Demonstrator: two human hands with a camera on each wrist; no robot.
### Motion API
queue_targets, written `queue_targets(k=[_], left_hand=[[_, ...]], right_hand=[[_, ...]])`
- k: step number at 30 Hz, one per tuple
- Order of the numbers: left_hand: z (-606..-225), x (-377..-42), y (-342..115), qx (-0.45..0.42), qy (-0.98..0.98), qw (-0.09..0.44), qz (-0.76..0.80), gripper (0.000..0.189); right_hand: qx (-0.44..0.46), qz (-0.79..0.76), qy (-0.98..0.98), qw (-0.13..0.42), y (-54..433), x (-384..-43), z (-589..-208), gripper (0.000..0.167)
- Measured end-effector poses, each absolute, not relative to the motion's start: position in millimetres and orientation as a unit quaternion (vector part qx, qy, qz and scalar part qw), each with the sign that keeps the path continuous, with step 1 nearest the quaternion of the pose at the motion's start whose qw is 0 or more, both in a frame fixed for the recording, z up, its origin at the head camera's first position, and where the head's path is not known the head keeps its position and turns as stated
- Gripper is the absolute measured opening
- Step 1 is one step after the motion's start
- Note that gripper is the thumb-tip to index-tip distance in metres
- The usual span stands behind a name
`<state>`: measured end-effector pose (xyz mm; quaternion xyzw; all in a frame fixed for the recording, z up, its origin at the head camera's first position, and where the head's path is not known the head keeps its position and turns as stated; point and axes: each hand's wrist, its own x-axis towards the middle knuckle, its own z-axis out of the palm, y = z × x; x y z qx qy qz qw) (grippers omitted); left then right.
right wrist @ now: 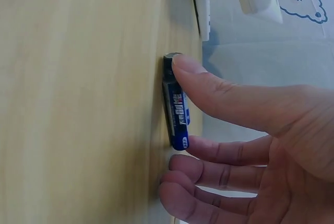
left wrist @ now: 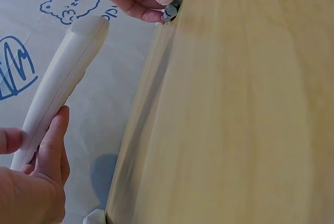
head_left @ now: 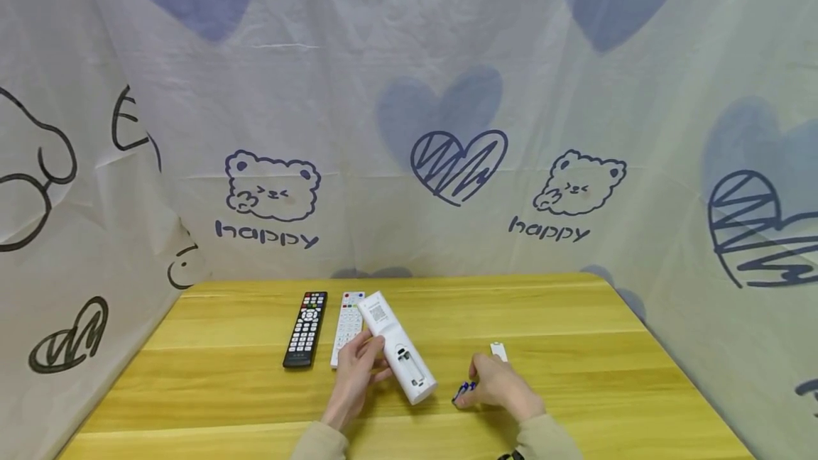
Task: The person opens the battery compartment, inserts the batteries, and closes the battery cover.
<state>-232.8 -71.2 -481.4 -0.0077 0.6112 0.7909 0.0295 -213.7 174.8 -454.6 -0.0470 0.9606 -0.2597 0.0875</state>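
Note:
My left hand [head_left: 353, 368] grips a white remote control [head_left: 386, 329], tilted above the table with its back up. Its battery compartment [head_left: 412, 368] is uncovered, and no battery shows inside. In the left wrist view the same remote [left wrist: 62, 85] appears side-on, thumb and fingers around it. My right hand [head_left: 501, 383] is low at the table, pinching a blue and black battery [right wrist: 176, 104] between thumb and forefinger, one at each end. Part of a second battery shows behind it. Just beyond the right hand lies a small white battery cover [head_left: 498, 351].
A black remote control [head_left: 305, 329] lies face up on the left of the wooden table [head_left: 575, 332]. Beside it is another white remote control [head_left: 348, 321], partly hidden by the left hand and held remote. A printed cloth [head_left: 383, 247] hangs behind and at both sides.

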Motion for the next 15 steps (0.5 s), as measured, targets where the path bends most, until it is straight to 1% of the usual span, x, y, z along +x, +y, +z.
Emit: queue_targets(k=[7, 15], left_hand=[[-481.5, -231.2, -72.4, -0.010, 0.610, 0.029, 0.792, 0.052], [-480.9, -231.4, -72.2, -0.010, 0.610, 0.031, 0.791, 0.052]], right_hand=[[-0.046, -0.266, 0.959, 0.091, 173.8, -212.7, -457.1, 0.044], [-0.059, -0.268, 0.959, 0.069, 174.3, -212.0, -457.6, 0.041]])
